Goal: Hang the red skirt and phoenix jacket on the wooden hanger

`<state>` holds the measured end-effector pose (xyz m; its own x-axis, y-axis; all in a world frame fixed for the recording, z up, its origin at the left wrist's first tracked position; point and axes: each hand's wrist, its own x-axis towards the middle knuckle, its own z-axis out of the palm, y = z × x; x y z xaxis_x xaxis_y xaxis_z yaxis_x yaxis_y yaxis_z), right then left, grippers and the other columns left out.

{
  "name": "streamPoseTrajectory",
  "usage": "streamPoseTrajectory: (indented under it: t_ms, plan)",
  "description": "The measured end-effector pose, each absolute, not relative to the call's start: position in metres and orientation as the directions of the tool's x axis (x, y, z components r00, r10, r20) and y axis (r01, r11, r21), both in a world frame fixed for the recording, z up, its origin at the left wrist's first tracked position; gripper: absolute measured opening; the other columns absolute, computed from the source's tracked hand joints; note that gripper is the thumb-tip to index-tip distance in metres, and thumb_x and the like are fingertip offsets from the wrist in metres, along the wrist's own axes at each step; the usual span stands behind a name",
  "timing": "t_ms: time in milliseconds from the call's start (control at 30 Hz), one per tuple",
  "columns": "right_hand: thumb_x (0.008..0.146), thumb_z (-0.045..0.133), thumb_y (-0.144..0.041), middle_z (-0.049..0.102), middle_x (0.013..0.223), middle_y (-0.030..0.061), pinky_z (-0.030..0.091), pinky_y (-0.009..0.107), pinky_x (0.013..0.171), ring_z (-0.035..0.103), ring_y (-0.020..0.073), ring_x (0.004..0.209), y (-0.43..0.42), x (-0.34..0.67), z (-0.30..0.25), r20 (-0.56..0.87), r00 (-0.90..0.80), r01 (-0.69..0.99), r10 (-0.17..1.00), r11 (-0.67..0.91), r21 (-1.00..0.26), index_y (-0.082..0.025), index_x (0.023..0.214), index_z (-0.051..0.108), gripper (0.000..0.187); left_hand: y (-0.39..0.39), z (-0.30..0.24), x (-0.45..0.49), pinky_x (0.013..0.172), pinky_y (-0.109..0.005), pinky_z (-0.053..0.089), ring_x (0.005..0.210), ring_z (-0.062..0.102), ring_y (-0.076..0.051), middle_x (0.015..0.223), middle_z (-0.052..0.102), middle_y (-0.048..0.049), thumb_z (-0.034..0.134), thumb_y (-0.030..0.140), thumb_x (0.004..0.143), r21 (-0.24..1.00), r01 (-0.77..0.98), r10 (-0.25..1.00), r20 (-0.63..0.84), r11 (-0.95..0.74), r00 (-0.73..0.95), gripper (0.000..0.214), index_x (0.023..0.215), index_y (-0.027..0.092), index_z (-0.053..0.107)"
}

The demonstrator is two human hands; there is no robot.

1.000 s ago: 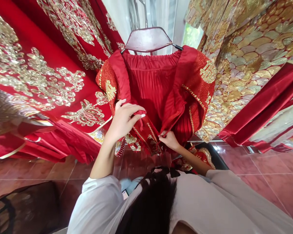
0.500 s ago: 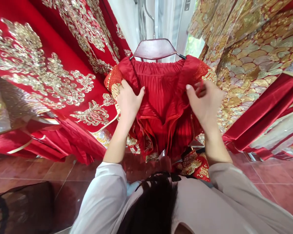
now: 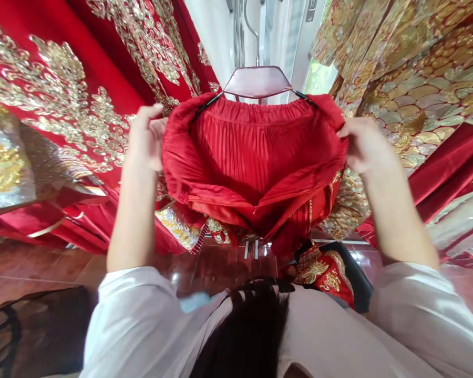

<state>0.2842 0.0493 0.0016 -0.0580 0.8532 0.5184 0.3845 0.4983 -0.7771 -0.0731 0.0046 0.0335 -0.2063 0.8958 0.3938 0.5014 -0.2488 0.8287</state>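
Note:
A red top (image 3: 256,152) with a pleated inside and gold trim hangs in front of me, its neck opening spread wide. It is on a hanger (image 3: 259,82) with a pale middle plate and dark arms. At the top's left edge, my left hand (image 3: 145,139) has its fingers curled round the cloth, partly hidden. My right hand (image 3: 364,142) pinches the opposite edge near the right shoulder. A zip edge runs along the lower front of the opening.
Red cloth with gold sequin embroidery (image 3: 74,89) hangs at the left. A gold scale-patterned garment (image 3: 410,94) hangs at the right. Below lies a red and gold embroidered piece (image 3: 327,273) over something dark. Reddish tiles cover the floor (image 3: 216,268).
Both hands have moved apart, left hand leftward and right hand rightward. The top's opening has been pulled wider, exposing more of its pleated inside and the hanger's dark arms.

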Motion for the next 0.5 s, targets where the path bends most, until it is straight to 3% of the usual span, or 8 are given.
streamPoseTrajectory:
  t_ms: [67, 100, 200, 267, 333, 400, 500]
  plan:
    - [0.092, 0.044, -0.041, 0.06, 0.061, 0.0048, 0.038, 0.024, 0.052, 0.055, 0.0063, 0.054, 0.042, 0.29, 0.027, 0.276, -0.067, 0.4, 0.959, 0.279, -0.873, -0.007, 0.067, 0.062, 0.046, -0.008, 0.051, -0.072, 0.079, -0.041, 0.053, 0.066, 0.051, -0.008, 0.059, 0.047, 0.0003, 0.039, 0.037, 0.094, 0.859, 0.48, 0.934, 0.303, -0.18, -0.191, 0.038, 0.084, 0.004, 0.056]
    - [0.086, 0.051, -0.044, 0.06, 0.061, 0.0037, 0.035, 0.024, 0.052, 0.054, 0.0053, 0.054, 0.04, 0.293, 0.038, 0.208, -0.046, 0.472, 0.977, 0.204, -0.857, -0.005, 0.071, 0.064, 0.044, -0.012, 0.059, -0.07, 0.08, -0.042, 0.052, 0.062, 0.046, -0.005, 0.06, 0.045, 0.0022, 0.05, 0.035, 0.09, 0.832, 0.536, 0.933, 0.295, -0.143, -0.208, 0.034, 0.086, 0.002, 0.057]
    - [0.066, 0.069, -0.035, 0.061, 0.065, 0.0028, 0.028, 0.025, 0.051, 0.056, 0.007, 0.059, 0.043, 0.305, 0.066, 0.313, 0.095, 0.791, 0.945, 0.119, -0.6, -0.003, 0.082, 0.068, 0.036, -0.014, 0.077, -0.07, 0.083, -0.046, 0.046, 0.063, 0.037, 0.002, 0.064, 0.039, 0.0051, 0.063, 0.026, 0.081, 0.542, 0.839, 0.853, 0.457, -0.044, -0.25, 0.029, 0.088, -0.002, 0.059]
    - [0.066, 0.067, -0.03, 0.064, 0.076, 0.006, 0.027, 0.029, 0.053, 0.059, 0.0131, 0.073, 0.052, 0.317, 0.076, 0.435, 0.156, 0.879, 0.887, 0.076, -0.471, -0.001, 0.083, 0.067, 0.034, -0.008, 0.083, -0.075, 0.085, -0.047, 0.043, 0.068, 0.039, 0.001, 0.066, 0.036, 0.0045, 0.058, 0.026, 0.082, 0.375, 0.927, 0.806, 0.542, 0.022, -0.238, 0.028, 0.088, -0.001, 0.061]
    - [0.07, 0.06, -0.027, 0.065, 0.087, 0.009, 0.028, 0.032, 0.058, 0.059, 0.019, 0.086, 0.065, 0.328, 0.079, 0.516, 0.187, 0.907, 0.836, 0.056, -0.418, 0.003, 0.074, 0.063, 0.03, 0.003, 0.084, -0.083, 0.088, -0.045, 0.044, 0.073, 0.044, -0.002, 0.065, 0.035, 0.0038, 0.059, 0.025, 0.082, 0.276, 0.957, 0.81, 0.537, 0.093, -0.234, 0.025, 0.087, 0.001, 0.063]
    - [0.072, 0.057, -0.023, 0.065, 0.089, 0.0125, 0.03, 0.033, 0.061, 0.059, 0.0216, 0.091, 0.075, 0.335, 0.075, 0.487, 0.181, 0.927, 0.854, 0.017, -0.374, 0.002, 0.062, 0.057, 0.027, 0.015, 0.081, -0.089, 0.091, -0.044, 0.045, 0.076, 0.05, -0.008, 0.063, 0.038, 0.0031, 0.064, 0.022, 0.08, 0.228, 0.959, 0.853, 0.453, 0.169, -0.258, 0.017, 0.084, 0.005, 0.063]
    - [0.076, 0.054, -0.018, 0.064, 0.087, 0.0203, 0.031, 0.031, 0.061, 0.062, 0.023, 0.092, 0.084, 0.337, 0.061, 0.269, 0.176, 0.966, 0.947, -0.113, -0.232, 0.001, 0.063, 0.058, 0.023, 0.027, 0.07, -0.093, 0.092, -0.046, 0.046, 0.08, 0.056, -0.018, 0.063, 0.047, 0.0002, 0.069, 0.012, 0.074, 0.194, 0.949, 0.915, 0.276, 0.247, -0.295, 0.009, 0.078, 0.012, 0.06]
